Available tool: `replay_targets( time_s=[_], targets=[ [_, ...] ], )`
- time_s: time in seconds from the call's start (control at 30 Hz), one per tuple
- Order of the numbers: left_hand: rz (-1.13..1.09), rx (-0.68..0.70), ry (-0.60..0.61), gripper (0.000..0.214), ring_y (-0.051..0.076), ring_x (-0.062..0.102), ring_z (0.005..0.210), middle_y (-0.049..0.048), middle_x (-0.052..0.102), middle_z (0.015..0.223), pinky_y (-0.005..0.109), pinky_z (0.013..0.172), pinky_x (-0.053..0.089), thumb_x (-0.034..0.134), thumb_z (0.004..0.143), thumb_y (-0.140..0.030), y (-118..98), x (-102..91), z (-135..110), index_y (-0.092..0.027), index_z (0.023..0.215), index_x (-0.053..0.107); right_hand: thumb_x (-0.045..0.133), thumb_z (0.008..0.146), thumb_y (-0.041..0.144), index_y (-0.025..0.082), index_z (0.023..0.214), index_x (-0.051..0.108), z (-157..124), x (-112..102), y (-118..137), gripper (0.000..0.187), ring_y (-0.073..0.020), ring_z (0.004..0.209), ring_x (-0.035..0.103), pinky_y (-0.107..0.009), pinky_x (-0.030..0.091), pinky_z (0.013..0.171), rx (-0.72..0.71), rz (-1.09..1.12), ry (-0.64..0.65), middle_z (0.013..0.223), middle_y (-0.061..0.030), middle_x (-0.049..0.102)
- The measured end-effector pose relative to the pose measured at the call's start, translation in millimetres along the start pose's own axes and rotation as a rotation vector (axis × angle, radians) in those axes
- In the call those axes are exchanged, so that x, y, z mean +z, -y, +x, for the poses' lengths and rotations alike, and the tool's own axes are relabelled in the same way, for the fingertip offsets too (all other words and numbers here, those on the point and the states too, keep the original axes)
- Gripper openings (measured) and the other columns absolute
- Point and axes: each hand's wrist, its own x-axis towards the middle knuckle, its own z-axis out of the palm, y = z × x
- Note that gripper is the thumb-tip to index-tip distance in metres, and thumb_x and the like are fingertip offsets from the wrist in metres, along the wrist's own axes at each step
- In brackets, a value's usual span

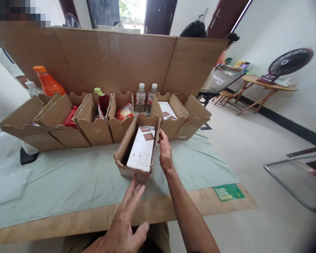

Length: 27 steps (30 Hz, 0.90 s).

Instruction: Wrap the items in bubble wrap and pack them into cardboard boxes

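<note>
An open cardboard box (119, 154) stands in front of the row, with a flat white printed box (140, 151) lying in it. The fingertips of my left hand (127, 214) touch the low front wall of the cardboard box; its fingers are stretched and the thumb is apart. Along the right wall of the same box rests my right hand (165, 153), fingers extended and slightly bent, some of them partly hidden. Neither hand reaches inside.
Behind is a row of similar cardboard boxes (101, 135) holding packets, backed by a tall cardboard panel (137, 52). Two water bottles (140, 98) and an orange bottle (48, 82) stand among them. Clear plastic wrap (5, 168) lies left; a green card (229, 192) lies right. People are beyond.
</note>
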Motion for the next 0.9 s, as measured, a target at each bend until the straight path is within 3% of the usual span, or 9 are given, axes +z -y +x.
replay_targets(
  time_s=[0.2, 0.3, 0.4, 0.53, 0.67, 0.8, 0.9],
  targets=[
    [-0.035, 0.018, 0.052, 0.104, 0.041, 0.045, 0.152, 0.0084, 0.012, 0.179, 0.061, 0.113, 0.054, 0.061, 0.073, 0.000, 8.5, 12.3, 5.8, -0.040, 0.165, 0.032, 0.033, 0.100, 0.074, 0.022, 0.156, 0.048, 4.7, 0.0, -10.1, 0.078, -0.0278, 0.154, 0.042, -0.050, 0.036, 0.125, -0.026, 0.014, 0.021, 0.166, -0.0124, 0.045],
    [-0.058, 0.024, 0.087, 0.106, 0.042, 0.038, 0.155, 0.0080, 0.005, 0.179, 0.063, 0.115, 0.051, 0.063, 0.070, 0.001, 12.2, 23.9, 11.7, -0.038, 0.164, 0.034, 0.037, 0.096, 0.078, 0.023, 0.150, 0.055, 7.0, -4.4, -19.1, 0.079, -0.0276, 0.149, 0.049, -0.047, 0.041, 0.122, 0.088, 0.040, -0.024, 0.161, -0.0112, 0.053],
    [-0.072, 0.003, 0.107, 0.100, 0.041, 0.033, 0.158, 0.0093, 0.007, 0.179, 0.064, 0.118, 0.047, 0.065, 0.072, -0.002, 14.2, 30.9, 26.4, -0.034, 0.163, 0.039, 0.035, 0.096, 0.077, 0.020, 0.141, 0.062, 4.7, -10.0, -30.4, 0.077, -0.0293, 0.133, 0.063, -0.046, 0.054, 0.106, 0.220, 0.067, -0.115, 0.146, -0.0145, 0.065],
    [-0.033, 0.003, 0.068, 0.076, 0.039, 0.031, 0.160, 0.0153, 0.027, 0.175, 0.066, 0.122, 0.041, 0.066, 0.079, -0.008, 28.6, 27.6, 67.2, -0.026, 0.153, 0.056, 0.036, 0.097, 0.073, 0.018, 0.127, 0.069, 1.3, -13.0, -43.8, 0.071, -0.0304, 0.121, 0.068, -0.045, 0.058, 0.092, 0.282, 0.066, -0.216, 0.132, -0.0165, 0.072],
    [0.057, 0.066, -0.011, 0.055, 0.037, 0.045, 0.151, 0.0181, 0.049, 0.161, 0.063, 0.123, 0.040, 0.067, 0.082, -0.013, 60.6, 19.6, 128.3, -0.021, 0.136, 0.069, 0.034, 0.096, 0.075, 0.016, 0.118, 0.072, -1.3, -6.0, -51.7, 0.074, -0.0310, 0.113, 0.071, -0.046, 0.057, 0.089, 0.320, 0.043, -0.254, 0.122, -0.0180, 0.076],
    [0.154, 0.048, -0.027, 0.047, 0.037, 0.048, 0.148, 0.0199, 0.053, 0.157, 0.062, 0.122, 0.039, 0.067, 0.081, -0.016, 86.4, 18.4, 186.5, -0.018, 0.128, 0.071, 0.036, 0.096, 0.074, 0.017, 0.116, 0.072, -4.4, 2.2, -56.7, 0.071, -0.0291, 0.114, 0.070, -0.045, 0.055, 0.095, 0.323, 0.001, -0.237, 0.123, -0.0177, 0.076],
    [0.177, 0.026, 0.000, 0.046, 0.036, 0.052, 0.144, 0.0200, 0.056, 0.154, 0.061, 0.121, 0.042, 0.066, 0.081, -0.018, 94.5, 18.5, 201.4, -0.017, 0.127, 0.071, 0.040, 0.095, 0.071, 0.018, 0.116, 0.072, -4.7, 4.1, -59.6, 0.066, -0.0288, 0.111, 0.070, -0.045, 0.054, 0.098, 0.325, -0.038, -0.212, 0.122, -0.0166, 0.076]
  ],
)
